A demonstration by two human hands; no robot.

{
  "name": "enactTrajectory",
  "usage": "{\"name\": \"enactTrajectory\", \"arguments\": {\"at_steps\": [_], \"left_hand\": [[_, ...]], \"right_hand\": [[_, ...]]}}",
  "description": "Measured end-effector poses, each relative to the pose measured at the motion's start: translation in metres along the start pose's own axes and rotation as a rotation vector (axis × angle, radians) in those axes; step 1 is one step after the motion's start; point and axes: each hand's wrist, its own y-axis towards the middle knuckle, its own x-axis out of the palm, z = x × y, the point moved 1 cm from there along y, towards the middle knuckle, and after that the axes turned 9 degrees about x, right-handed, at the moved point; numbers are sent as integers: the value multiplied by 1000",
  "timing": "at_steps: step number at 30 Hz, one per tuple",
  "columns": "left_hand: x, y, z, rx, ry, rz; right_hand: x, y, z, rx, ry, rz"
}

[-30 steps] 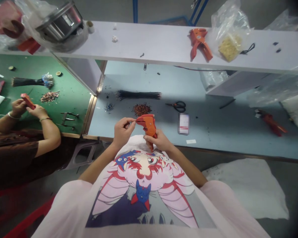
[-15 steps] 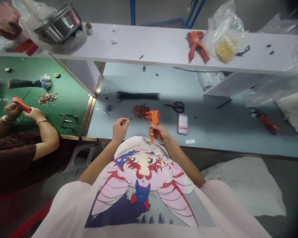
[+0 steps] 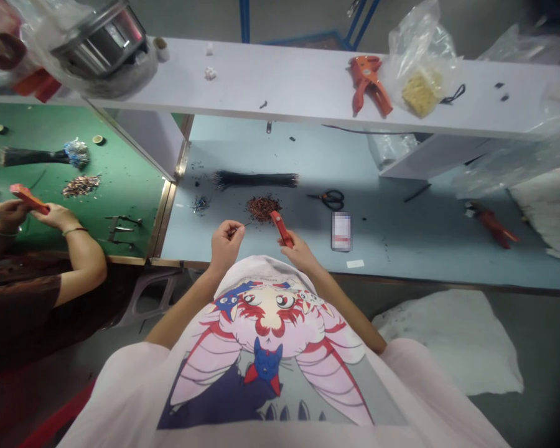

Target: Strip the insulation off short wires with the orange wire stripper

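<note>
My left hand (image 3: 227, 241) is closed in a pinch on a thin dark wire (image 3: 247, 224), whose short end points right. In my right hand (image 3: 297, 250) is an orange-red wire stripper (image 3: 281, 229), turned edge-on, its jaws up and to the left. The jaws are at the lower right side of a pile of small copper-coloured scraps (image 3: 262, 208) on the blue table. Wire and stripper are apart. Beyond the pile lies a long bundle of black wires (image 3: 256, 180). Some small bluish bits (image 3: 200, 204) lie to the left.
Black-handled scissors (image 3: 331, 200) and a phone-like rectangle (image 3: 341, 231) lie right of my hands. A shelf (image 3: 280, 81) crosses above the table, bearing another wire stripper (image 3: 369, 86) and bags. At the left, a co-worker's hands (image 3: 58, 218) hold a red tool over a green table.
The stripper in my right hand has rotated from showing its broad side to edge-on, tilting left. My left hand stays nearly in place with the wire. The whole view has shifted slightly.
</note>
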Motion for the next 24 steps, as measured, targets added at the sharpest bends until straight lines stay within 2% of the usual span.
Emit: {"name": "enactTrajectory", "arguments": {"at_steps": [3, 11, 14, 19, 24], "left_hand": [[-2, 0, 2, 14, -9, 7], [-9, -5, 12, 71, -36, 19], [-8, -7, 17, 88, -52, 45], [-2, -13, 23, 77, -96, 16], [3, -13, 24, 49, -173, -37]], "right_hand": [[0, -8, -8, 11, 41, -103], [-1, -40, -41, 82, 416, -474], [-3, -51, -51, 93, 504, -567], [-7, -63, -52, 109, 456, -517], [-8, -61, -46, 128, 420, -478]]}}
